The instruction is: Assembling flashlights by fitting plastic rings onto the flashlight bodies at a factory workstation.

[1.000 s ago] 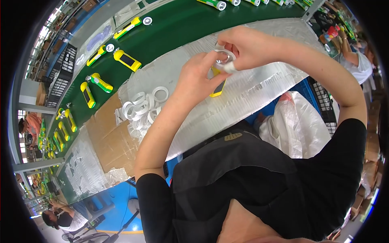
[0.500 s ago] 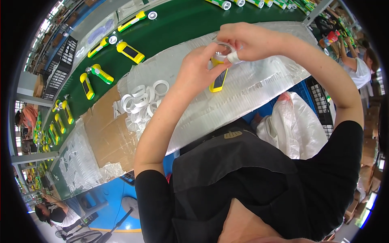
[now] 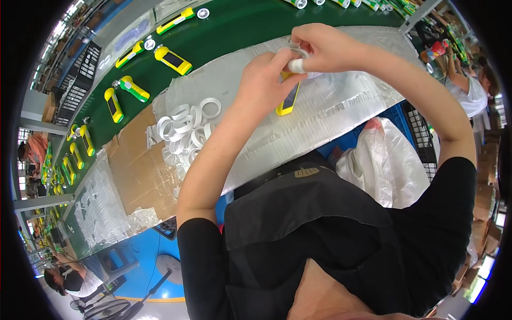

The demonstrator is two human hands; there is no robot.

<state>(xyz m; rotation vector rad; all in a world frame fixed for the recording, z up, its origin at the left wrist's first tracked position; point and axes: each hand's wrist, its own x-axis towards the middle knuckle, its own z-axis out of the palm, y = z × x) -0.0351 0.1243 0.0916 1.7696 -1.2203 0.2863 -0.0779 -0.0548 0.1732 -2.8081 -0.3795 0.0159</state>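
My left hand (image 3: 265, 80) and my right hand (image 3: 325, 52) meet above the far middle of the covered work surface. Both have their fingers closed on a pale ring (image 3: 302, 52), partly covered by the fingers. A white wrap (image 3: 296, 66) sits around a digit of my right hand. Just below the fingers is a yellow flashlight (image 3: 288, 101) with a dark panel; its head is hidden behind my hands, so whether the ring touches it I cannot tell. A pile of white rings (image 3: 184, 128) lies left of my left forearm.
Yellow and green flashlights (image 3: 173, 60) lie along the green conveyor belt (image 3: 224, 40) beyond the surface. Brown cardboard (image 3: 141, 165) is at the left. A white sack (image 3: 381, 165) and a black crate (image 3: 418, 133) stand at the right. Other people work farther off.
Both hands have shifted slightly up and left with the ring, which now looks more tilted. The flashlight beneath stays in nearly the same place.
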